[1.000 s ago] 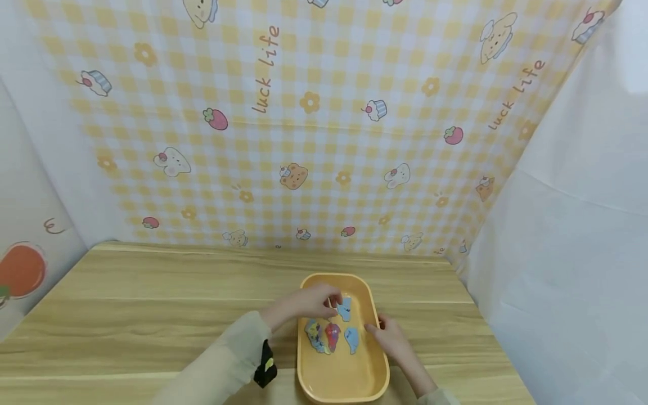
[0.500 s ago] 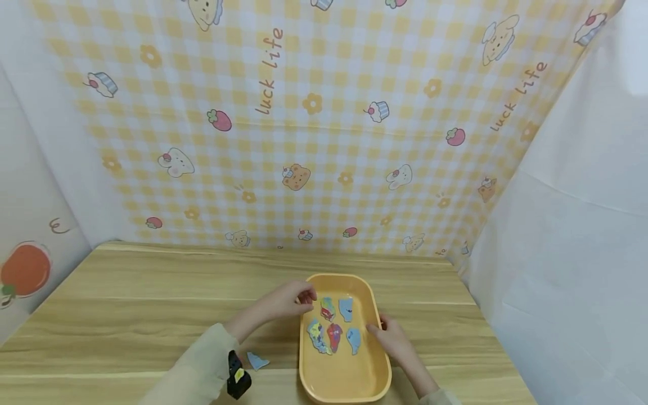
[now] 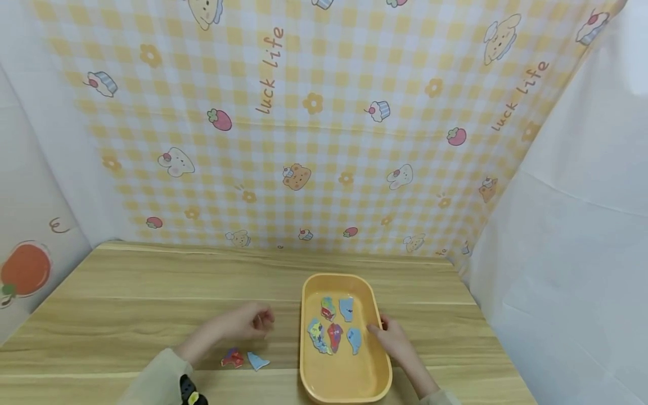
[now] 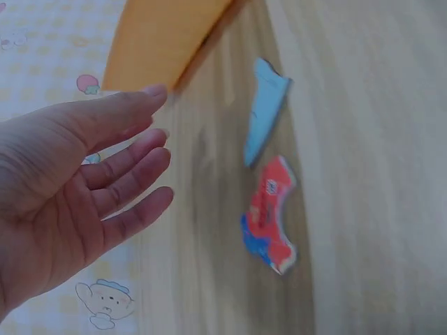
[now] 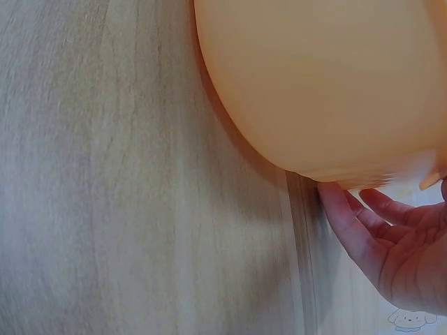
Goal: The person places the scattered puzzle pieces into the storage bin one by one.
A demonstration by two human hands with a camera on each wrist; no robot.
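Note:
My left hand (image 3: 248, 322) hovers over the table left of the tray with relaxed, empty fingers, spread apart in the left wrist view. Just below it lie a red-and-blue puzzle piece (image 3: 233, 358) and a pale blue pointed puzzle piece (image 3: 258, 361), side by side on the wood. My right hand (image 3: 392, 339) grips the right rim of the yellow tray (image 3: 346, 388), thumb over the edge and fingers outside. Several puzzle pieces lie in the tray, among them a red-and-purple piece (image 3: 334, 337), a multicoloured piece (image 3: 318, 336) and a light blue piece (image 3: 354, 341).
The wooden table (image 3: 152, 292) reaches back to a yellow checked cloth (image 3: 329, 140) hung behind it. White cloth (image 3: 572, 242) hangs along the right side. A black wrist strap (image 3: 192, 392) sits on the left sleeve.
My left hand has moved left, out of the tray and over the table, uncovering a multicoloured piece in the tray and the two pieces on the table. The right hand stays at the rim.

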